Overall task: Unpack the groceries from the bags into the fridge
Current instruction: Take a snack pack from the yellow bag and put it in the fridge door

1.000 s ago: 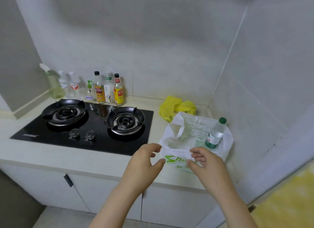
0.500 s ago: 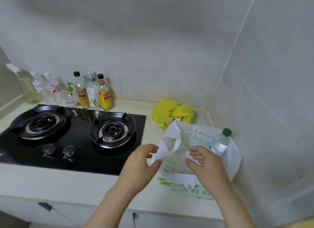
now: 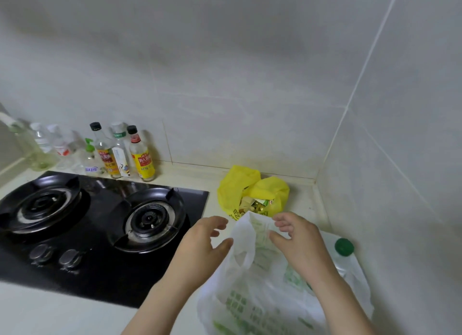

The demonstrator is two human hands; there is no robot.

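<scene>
L hand (image 3: 200, 244) fingers loose, thumb touching white bag (image 3: 252, 304) handle, R hand (image 3: 300, 244) at bag rim, pinch or not can't tell, rim lifted higher vs 0.5 s ago, bag on counter (image 3: 50, 309), bottle (image 3: 344, 247) at its right edge, yellow bag (image 3: 237, 184) just behind.

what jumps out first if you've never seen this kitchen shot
The left hand and right hand are at the mouth of a white plastic bag at lower right, a green-capped bottle at its right edge. A yellow bag sits behind it in the corner, and a black two-burner hob fills the left.
</scene>
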